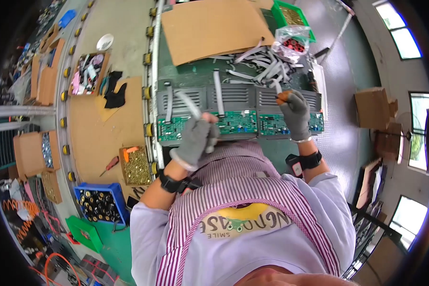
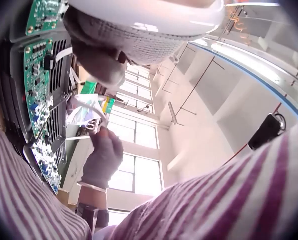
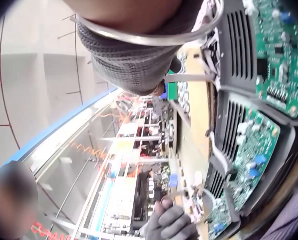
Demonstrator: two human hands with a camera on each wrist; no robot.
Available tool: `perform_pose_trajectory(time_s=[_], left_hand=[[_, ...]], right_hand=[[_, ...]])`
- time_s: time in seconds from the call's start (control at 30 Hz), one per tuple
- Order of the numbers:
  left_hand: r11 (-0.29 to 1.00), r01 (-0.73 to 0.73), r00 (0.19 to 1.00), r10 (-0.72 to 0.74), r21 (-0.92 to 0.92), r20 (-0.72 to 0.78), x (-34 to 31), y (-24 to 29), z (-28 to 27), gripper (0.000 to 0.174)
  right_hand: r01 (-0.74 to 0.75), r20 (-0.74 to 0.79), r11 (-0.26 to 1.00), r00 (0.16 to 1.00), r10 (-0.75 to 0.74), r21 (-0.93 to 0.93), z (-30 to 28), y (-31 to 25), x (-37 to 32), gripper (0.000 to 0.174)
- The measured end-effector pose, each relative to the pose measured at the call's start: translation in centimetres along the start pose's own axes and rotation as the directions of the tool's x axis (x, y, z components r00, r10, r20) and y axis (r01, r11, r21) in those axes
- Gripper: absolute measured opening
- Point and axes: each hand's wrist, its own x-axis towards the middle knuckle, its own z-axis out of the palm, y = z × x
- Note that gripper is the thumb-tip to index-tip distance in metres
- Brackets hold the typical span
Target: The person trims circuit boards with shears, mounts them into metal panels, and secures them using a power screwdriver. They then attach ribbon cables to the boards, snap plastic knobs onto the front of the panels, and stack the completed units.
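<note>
My gloved left hand grips a flat grey ribbon cable above the left end of a row of circuit boards. The gloved right hand is raised over the right end, fingertips pinching another ribbon cable; this hand also shows in the left wrist view. Below both hands lie green circuit boards set in dark slotted panels. Ribbon cables stand up from the boards at the left and middle. In the right wrist view, a cable runs from one board across its slots.
Loose ribbon cables are heaped behind the panels, beside a cardboard sheet. A green bin of screws and a bag of red parts stand at back right. A roller rail runs along the left.
</note>
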Motion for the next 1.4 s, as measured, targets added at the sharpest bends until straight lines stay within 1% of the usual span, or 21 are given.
perform_pose_trajectory(time_s=[0.03, 0.07, 0.1, 0.23, 0.3, 0.33, 0.4, 0.43, 0.53, 0.63, 0.73, 0.83, 0.93, 1.03, 1.13, 1.23, 1.33, 1.37, 1.4], left_hand=[[0.999, 0.023, 1.000, -0.023, 0.022, -0.012, -0.1, 0.2, -0.6, 0.025], [0.996, -0.025, 0.996, 0.031, 0.080, -0.085, -0.3, -0.2, -1.0, 0.025], [0.995, 0.012, 0.981, 0.008, 0.098, -0.191, -0.4, -0.1, -1.0, 0.024], [0.995, -0.097, 0.978, 0.101, 0.034, -0.182, -0.4, -0.8, -2.8, 0.016], [0.985, -0.169, 0.968, 0.172, 0.028, -0.184, -0.5, -1.1, -3.3, 0.017], [0.986, -0.166, 0.969, 0.166, 0.019, -0.185, -0.7, -1.0, -3.6, 0.019], [0.988, -0.156, 0.971, 0.153, -0.002, -0.185, -1.1, -0.7, -3.9, 0.024], [0.989, -0.151, 0.968, 0.149, 0.004, -0.202, -1.2, -0.4, -3.7, 0.024], [0.995, -0.101, 0.982, 0.096, -0.024, -0.163, -1.4, 0.4, -3.5, 0.020], [0.997, -0.074, 0.990, 0.076, 0.015, -0.120, -1.2, 0.0, -4.3, 0.017], [0.996, -0.036, 0.985, 0.049, 0.077, -0.164, -1.6, 0.7, -4.1, 0.017], [0.996, -0.072, 0.984, 0.080, 0.053, -0.158, -1.5, 0.4, -5.0, 0.015], [0.992, -0.061, 0.960, 0.089, 0.112, -0.264, -1.6, 0.3, -4.9, 0.018], [0.985, -0.035, 0.965, 0.077, 0.169, -0.250, -1.6, 0.2, -5.4, 0.022], [0.987, -0.055, 0.960, 0.094, 0.150, -0.262, -2.0, 0.7, -4.8, 0.027], [0.972, -0.119, 0.954, 0.168, 0.202, -0.247, -2.5, 0.9, -4.3, 0.027], [0.950, -0.161, 0.963, 0.210, 0.266, -0.170, -2.9, 1.1, -4.2, 0.027], [0.945, -0.115, 0.975, 0.166, 0.305, -0.146, -3.0, 1.1, -4.1, 0.028], [0.961, -0.103, 0.980, 0.142, 0.258, -0.138, -2.7, 0.5, -3.8, 0.027]], right_hand=[[-0.093, 0.069, 0.995, 0.994, 0.090, 0.042, -0.3, 1.1, -0.4, 0.014], [-0.189, 0.141, 0.979, 0.974, 0.177, 0.081, -0.7, 2.1, -1.0, 0.014], [-0.158, 0.157, 0.985, 0.977, 0.146, 0.068, -0.3, 2.5, -1.7, 0.014], [-0.173, 0.274, 0.983, 0.944, 0.182, -0.058, 0.8, 3.0, -2.8, 0.013], [-0.125, 0.307, 0.985, 0.939, 0.156, -0.119, 0.3, 3.1, -2.9, 0.011], [-0.095, 0.327, 0.984, 0.935, 0.140, -0.148, 0.1, 3.2, -2.9, 0.011], [-0.026, 0.297, 0.987, 0.952, 0.074, -0.161, -0.3, 3.9, -3.3, 0.010], [0.007, 0.280, 0.985, 0.959, 0.042, -0.171, -0.4, 4.1, -3.6, 0.010], [0.013, 0.279, 0.982, 0.960, 0.041, -0.190, -0.6, 3.9, -3.7, 0.011], [-0.010, 0.270, 0.970, 0.960, 0.077, -0.241, -0.5, 3.7, -3.5, 0.011], [-0.045, 0.286, 0.983, 0.953, 0.096, -0.179, 0.0, 4.5, -3.7, 0.010], [-0.031, 0.320, 0.976, 0.942, 0.101, -0.217, -0.2, 4.2, -3.6, 0.010], [0.027, 0.355, 0.958, 0.931, 0.080, -0.286, -0.1, 4.5, -3.5, 0.010], [0.010, 0.399, 0.965, 0.911, 0.099, -0.262, -0.2, 4.6, -3.1, 0.010], [0.038, 0.388, 0.926, 0.914, 0.120, -0.375, 0.0, 4.5, -3.6, 0.011], [0.115, 0.411, 0.908, 0.909, 0.066, -0.402, -0.7, 3.5, -2.6, 0.014], [0.139, 0.387, 0.919, 0.922, 0.016, -0.370, -0.7, -1.3, -0.3, 0.015], [0.200, 0.386, 0.950, 0.917, -0.097, -0.238, -0.2, -3.6, 0.3, 0.020], [0.278, 0.428, 0.951, 0.882, -0.196, -0.137, 0.5, -5.8, 0.6, 0.024]])
